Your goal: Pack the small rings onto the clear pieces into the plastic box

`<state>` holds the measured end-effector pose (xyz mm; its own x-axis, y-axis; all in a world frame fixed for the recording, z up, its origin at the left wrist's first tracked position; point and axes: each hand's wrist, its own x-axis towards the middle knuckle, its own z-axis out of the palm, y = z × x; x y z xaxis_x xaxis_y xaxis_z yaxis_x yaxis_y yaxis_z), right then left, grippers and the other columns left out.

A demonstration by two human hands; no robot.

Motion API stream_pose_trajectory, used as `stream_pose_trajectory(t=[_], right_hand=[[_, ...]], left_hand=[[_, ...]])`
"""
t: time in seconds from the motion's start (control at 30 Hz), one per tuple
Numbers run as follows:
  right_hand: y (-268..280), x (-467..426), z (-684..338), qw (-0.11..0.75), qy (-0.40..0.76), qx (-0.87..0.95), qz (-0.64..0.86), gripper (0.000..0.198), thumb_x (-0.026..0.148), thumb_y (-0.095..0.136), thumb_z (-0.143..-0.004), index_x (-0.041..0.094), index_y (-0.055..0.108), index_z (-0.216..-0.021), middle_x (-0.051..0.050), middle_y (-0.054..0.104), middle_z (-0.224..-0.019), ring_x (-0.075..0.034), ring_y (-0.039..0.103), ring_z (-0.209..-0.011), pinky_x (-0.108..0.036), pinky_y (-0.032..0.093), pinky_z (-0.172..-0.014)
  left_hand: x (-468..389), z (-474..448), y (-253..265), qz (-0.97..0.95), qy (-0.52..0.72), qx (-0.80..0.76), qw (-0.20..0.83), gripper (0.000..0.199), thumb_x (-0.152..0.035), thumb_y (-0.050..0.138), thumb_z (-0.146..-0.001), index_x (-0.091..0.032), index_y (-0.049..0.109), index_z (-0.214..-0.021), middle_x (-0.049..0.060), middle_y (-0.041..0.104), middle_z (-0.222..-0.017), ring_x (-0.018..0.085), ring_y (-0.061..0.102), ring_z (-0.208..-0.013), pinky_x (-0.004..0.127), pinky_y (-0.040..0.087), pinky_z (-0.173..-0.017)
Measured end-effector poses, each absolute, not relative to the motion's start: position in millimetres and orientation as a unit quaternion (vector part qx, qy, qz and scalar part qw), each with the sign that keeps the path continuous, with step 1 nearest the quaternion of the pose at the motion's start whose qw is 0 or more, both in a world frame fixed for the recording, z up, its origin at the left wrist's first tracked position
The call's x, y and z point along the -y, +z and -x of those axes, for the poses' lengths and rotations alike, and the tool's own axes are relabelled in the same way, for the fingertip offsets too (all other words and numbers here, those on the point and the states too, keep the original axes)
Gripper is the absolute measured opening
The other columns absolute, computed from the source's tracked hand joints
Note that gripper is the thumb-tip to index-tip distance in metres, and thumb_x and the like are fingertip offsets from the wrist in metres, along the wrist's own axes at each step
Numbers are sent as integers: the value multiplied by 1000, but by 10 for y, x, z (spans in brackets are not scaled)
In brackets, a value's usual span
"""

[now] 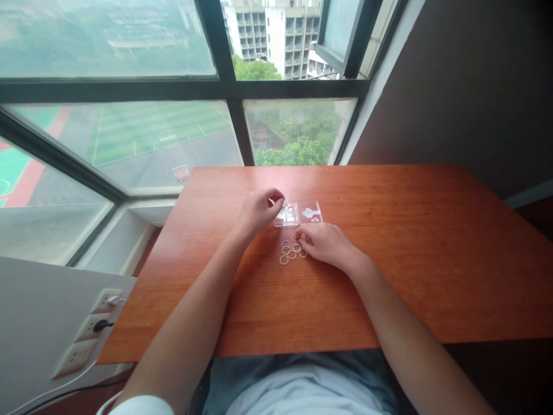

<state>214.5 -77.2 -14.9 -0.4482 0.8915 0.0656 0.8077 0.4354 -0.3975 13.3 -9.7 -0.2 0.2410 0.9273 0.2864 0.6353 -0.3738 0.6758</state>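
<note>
A clear plastic box [287, 215] lies unfolded on the wooden table, its lid [310, 212] with a white print laid out to the right. Inside the box's left part a small ring shape shows. My left hand [261, 211] is at the box's left side, thumb and forefinger pinched together; what they hold, if anything, is too small to make out. In front of the box lie several thin, pale yellowish rings [284, 260], some overlapping. My right hand [323, 242] rests at the right of this pile, its fingers closed on a ring at the pile's upper edge.
The reddish-brown table [410, 248] reaches from my body to the window [164, 132]. A grey wall [449, 86] rises beyond its right side. Wall sockets [90, 327] with plugs and cables sit low at the left, beyond the table's edge.
</note>
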Motion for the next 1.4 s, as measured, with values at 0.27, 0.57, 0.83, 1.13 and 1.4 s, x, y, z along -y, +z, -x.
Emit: stream_pose_trajectory(t=[0.27, 0.57, 0.83, 1.13, 1.4], right_hand=[[-44, 772, -2092, 33, 127, 840, 527, 21, 29, 50, -92, 26, 70, -98, -2, 73, -95, -18, 66, -87, -25, 37, -64], [-41, 789, -2032, 25, 100, 842, 530, 27, 32, 40, -96, 22, 66, -98, -6, 73, -97, -21, 66, -83, -27, 36, -63], [-116, 728, -2112, 243, 235, 793, 507, 14, 27, 54, -88, 20, 66, -91, 2, 63, -69, -11, 53, -61, -23, 32, -59], [-66, 702, -2125, 455, 487, 590, 456, 26, 45, 60, -85, 19, 60, -90, 7, 45, -60, -8, 37, -49, -22, 29, -47], [30, 718, -2133, 479, 606, 492, 402, 30, 46, 67, -80, 18, 59, -86, 9, 40, -52, -5, 31, -44, -20, 24, -42]], left_hand=[[78, -140, -41, -764, 334, -508, 217, 14, -24, 58, -82, -18, 70, -85, 3, 73, -81, 14, 63, -68, 23, 47, -60], [70, -130, -72, -768, 330, -504, 215, 14, -26, 58, -83, -19, 70, -86, 2, 73, -82, 13, 63, -68, 23, 47, -61], [78, -148, -49, -767, 345, -488, 234, 13, -23, 59, -82, -17, 70, -86, 4, 72, -81, 13, 63, -67, 22, 47, -59], [259, -278, 142, -765, 355, -331, 422, 15, -23, 63, -83, -13, 68, -93, 7, 70, -83, 11, 61, -68, 20, 46, -57], [244, -280, 136, -729, 368, -320, 480, 26, -36, 71, -80, -12, 69, -89, 9, 69, -82, 13, 62, -70, 23, 48, -59]])
